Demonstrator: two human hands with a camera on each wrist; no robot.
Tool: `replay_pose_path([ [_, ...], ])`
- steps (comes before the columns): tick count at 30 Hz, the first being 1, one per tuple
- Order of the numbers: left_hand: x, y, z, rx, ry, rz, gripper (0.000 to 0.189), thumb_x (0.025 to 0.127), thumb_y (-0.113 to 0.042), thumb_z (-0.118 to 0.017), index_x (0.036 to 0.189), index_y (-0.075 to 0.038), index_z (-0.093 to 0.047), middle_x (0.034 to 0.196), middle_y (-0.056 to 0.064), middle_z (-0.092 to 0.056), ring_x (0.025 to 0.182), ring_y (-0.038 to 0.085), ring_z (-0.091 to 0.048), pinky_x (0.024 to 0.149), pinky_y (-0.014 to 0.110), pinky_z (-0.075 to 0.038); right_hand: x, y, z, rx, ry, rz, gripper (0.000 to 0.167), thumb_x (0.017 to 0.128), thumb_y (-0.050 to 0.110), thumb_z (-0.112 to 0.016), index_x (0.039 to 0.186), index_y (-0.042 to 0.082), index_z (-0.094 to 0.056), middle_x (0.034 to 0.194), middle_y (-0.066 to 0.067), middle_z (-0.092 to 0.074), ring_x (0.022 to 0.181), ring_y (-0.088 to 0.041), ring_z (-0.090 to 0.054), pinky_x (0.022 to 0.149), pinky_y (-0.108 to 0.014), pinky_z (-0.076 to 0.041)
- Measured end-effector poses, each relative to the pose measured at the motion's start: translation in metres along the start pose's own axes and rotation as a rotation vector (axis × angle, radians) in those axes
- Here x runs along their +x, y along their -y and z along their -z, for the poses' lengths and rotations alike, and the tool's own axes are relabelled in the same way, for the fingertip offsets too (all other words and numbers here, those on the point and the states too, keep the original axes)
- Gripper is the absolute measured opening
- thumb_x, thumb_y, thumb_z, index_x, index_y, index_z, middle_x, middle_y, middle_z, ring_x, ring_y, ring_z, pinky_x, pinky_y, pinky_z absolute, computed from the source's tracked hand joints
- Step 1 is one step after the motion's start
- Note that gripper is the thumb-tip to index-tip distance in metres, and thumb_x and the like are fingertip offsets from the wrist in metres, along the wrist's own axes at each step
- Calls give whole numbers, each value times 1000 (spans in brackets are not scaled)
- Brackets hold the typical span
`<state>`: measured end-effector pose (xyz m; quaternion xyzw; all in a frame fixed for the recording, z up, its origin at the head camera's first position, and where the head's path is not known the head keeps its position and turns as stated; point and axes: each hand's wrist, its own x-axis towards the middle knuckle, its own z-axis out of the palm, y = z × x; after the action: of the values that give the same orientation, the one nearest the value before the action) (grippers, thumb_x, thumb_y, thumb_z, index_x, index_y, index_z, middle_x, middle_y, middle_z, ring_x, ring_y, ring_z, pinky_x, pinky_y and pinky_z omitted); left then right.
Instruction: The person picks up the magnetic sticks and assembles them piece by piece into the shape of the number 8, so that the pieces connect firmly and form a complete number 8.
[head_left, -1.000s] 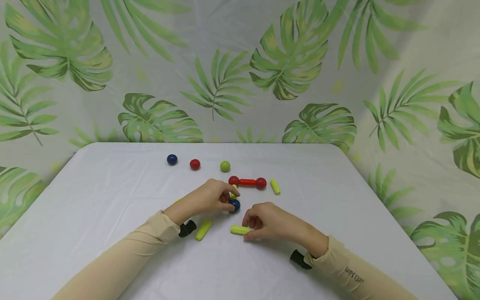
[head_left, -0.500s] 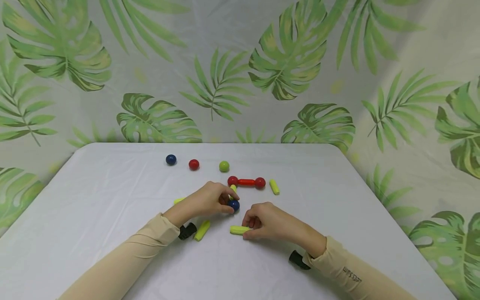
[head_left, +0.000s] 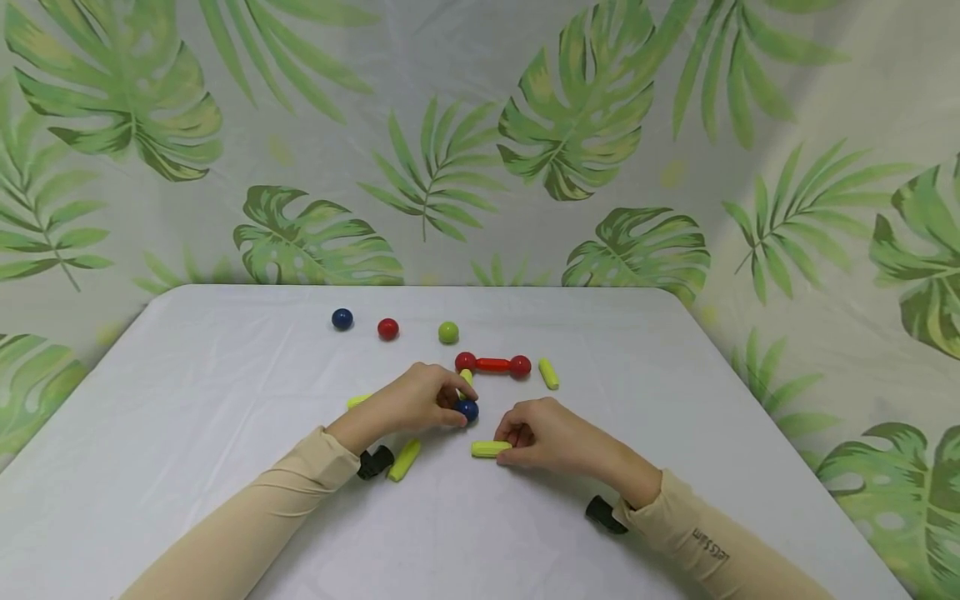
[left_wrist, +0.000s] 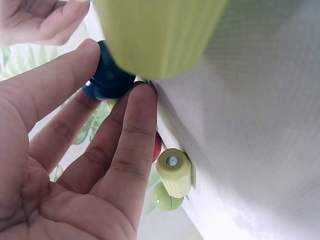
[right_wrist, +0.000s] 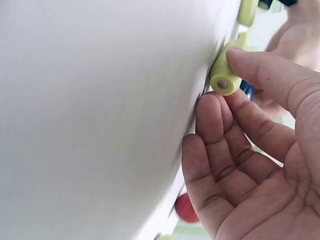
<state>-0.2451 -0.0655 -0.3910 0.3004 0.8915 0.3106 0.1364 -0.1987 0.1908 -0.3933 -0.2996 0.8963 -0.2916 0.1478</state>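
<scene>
My left hand [head_left: 416, 400] pinches a dark blue ball [head_left: 468, 411] between thumb and fingers on the white table. A yellow-green magnetic rod [head_left: 467, 378] runs from that ball toward the left red ball [head_left: 466, 362] of a red rod [head_left: 492, 365] with a red ball at each end. To the right and nearer, my right hand [head_left: 551, 433] holds another yellow-green rod [head_left: 489, 449] by its right end, its free end pointing left. A metal disc shows in that rod's end [right_wrist: 222, 85] in the right wrist view.
Along the back lie a blue ball [head_left: 342, 319], a red ball [head_left: 387, 329] and a green ball [head_left: 448, 332]. Loose yellow-green rods lie right of the red piece [head_left: 549, 374], beside the left wrist [head_left: 405, 461] and partly behind the left forearm [head_left: 358, 401]. A leaf-patterned cloth hangs behind.
My right hand has shifted slightly right and farther from me, carrying its yellow-green rod along. The left hand stays in place on the blue ball.
</scene>
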Motion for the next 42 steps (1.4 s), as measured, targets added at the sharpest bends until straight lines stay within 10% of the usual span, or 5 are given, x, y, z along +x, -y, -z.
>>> replay_pose_path([
  [42, -1, 0, -2, -21, -14, 21, 30, 93, -15, -86, 122, -12, -81, 93, -1, -79, 84, 8, -67, 79, 22, -56, 24, -23, 22, -32, -78, -9, 17, 92, 16, -86, 103, 7, -76, 85, 2, -71, 77, -8, -61, 72, -21, -54],
])
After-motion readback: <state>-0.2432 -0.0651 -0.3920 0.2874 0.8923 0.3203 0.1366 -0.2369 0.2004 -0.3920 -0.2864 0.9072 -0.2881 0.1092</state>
